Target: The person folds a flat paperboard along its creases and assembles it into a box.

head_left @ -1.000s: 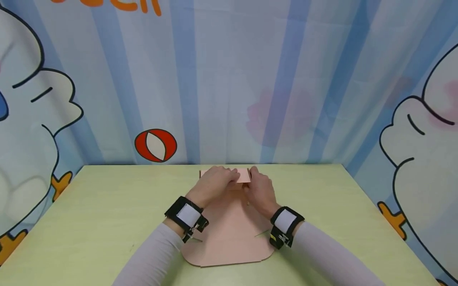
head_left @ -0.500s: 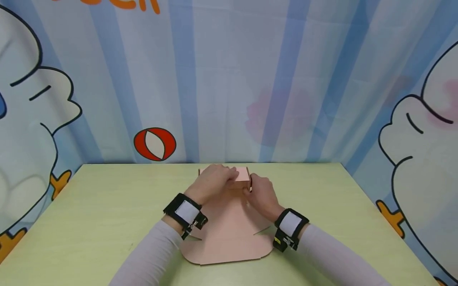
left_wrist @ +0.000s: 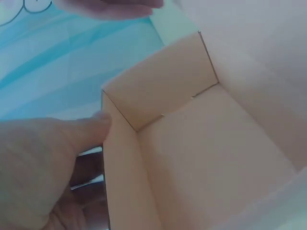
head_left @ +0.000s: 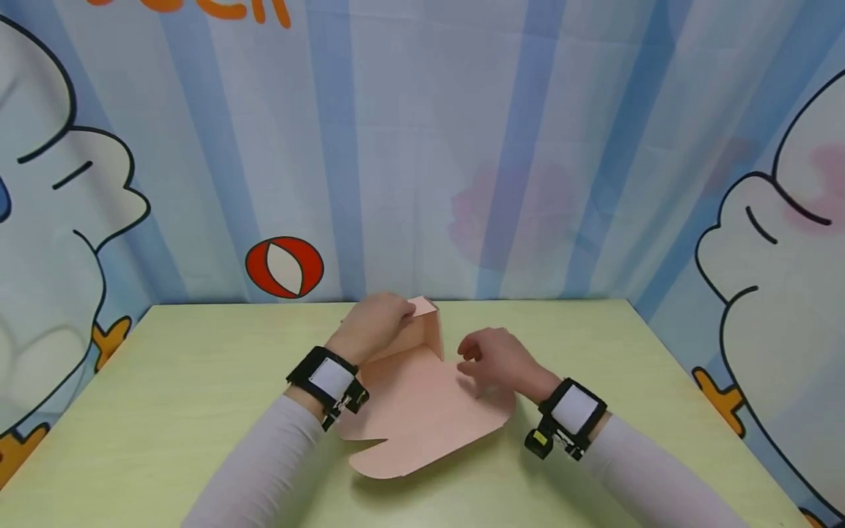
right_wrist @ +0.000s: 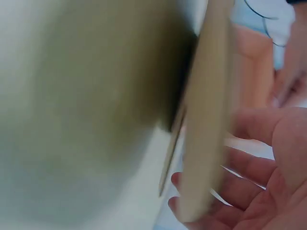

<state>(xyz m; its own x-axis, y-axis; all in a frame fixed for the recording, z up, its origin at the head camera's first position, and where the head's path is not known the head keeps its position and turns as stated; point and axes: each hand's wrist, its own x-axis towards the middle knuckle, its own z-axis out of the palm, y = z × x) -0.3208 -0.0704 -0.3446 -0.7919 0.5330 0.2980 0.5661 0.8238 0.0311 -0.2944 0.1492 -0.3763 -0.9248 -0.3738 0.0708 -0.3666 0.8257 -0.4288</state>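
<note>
A pale pink cardboard box (head_left: 429,411), partly folded, sits turned at an angle on the table, its broad lid panel lying toward me. Its walls stand up at the far end. My left hand (head_left: 372,326) grips the raised wall, and in the left wrist view the thumb lies against the outside of a box wall (left_wrist: 127,177). Over the right part of the lid panel is my right hand (head_left: 498,359), its fingers loosely bent and holding nothing. In the right wrist view a blurred cardboard flap (right_wrist: 206,124) partly covers those fingers; whether they touch it I cannot tell.
The light yellow-green table (head_left: 218,396) stretches out on both sides of the box. Behind it hangs a striped blue curtain (head_left: 422,147) printed with cartoon figures and a red-and-white ball. Each wrist wears a black strap with a small camera.
My right hand has let go of the box's right corner and moved right and toward me. The box has turned anticlockwise, and my left hand has shifted slightly left with it.
</note>
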